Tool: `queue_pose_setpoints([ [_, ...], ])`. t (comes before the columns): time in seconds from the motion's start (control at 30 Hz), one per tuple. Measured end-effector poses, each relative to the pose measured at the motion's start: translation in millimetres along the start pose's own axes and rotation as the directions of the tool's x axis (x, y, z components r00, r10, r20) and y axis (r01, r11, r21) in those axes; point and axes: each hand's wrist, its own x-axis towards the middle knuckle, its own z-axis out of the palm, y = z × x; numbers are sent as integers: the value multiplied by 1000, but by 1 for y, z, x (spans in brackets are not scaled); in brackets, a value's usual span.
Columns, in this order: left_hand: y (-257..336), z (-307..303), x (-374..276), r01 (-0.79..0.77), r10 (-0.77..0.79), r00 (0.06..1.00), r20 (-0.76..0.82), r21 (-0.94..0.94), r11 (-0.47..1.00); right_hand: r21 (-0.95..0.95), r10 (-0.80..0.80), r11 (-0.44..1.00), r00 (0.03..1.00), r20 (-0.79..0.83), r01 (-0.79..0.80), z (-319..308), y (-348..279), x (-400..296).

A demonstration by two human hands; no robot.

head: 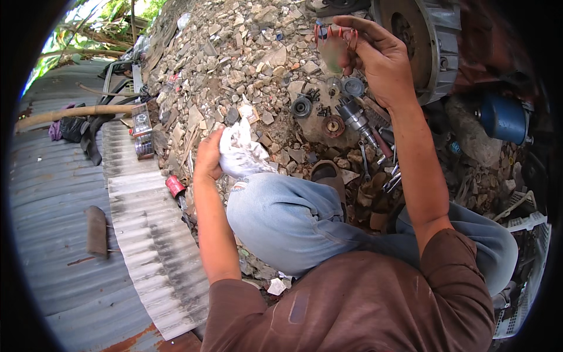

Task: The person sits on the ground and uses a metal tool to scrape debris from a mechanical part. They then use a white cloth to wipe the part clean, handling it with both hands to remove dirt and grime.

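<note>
My right hand is raised above the rubble and pinches a red coil spring between thumb and fingers. A blurred patch hides what lies just below the spring. Near my bent knee, my left hand grips a stained white rag. On a flat stone below my right hand lie a dark ring-shaped part, a round brown part and several small dark bolts. A cylindrical metal assembly rests beside them, close to a combination wrench.
A large metal housing stands at upper right, with a blue canister below it. Broken stone covers the ground ahead. Corrugated sheets lie at left, near a red can. A white plastic crate is at far right.
</note>
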Motion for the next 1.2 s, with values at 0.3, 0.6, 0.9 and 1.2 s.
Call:
queue_pose_setpoints([
  [0.3, -187, 11, 51, 2, 53, 996, -67, 641, 768, 130, 307, 941, 950, 55, -312, -6, 33, 5],
  [0.6, -197, 67, 44, -286, 601, 796, 70, 919, 272, -422, 374, 859, 918, 130, -290, -15, 93, -4],
  [0.9, -174, 120, 89, -317, 198, 946, 256, 604, 732, -655, 498, 672, 866, 53, -346, -44, 137, -11],
  [1.2, -190, 176, 122, 39, -147, 944, 295, 344, 938, -861, 534, 501, 814, 228, -87, -58, 165, -38],
])
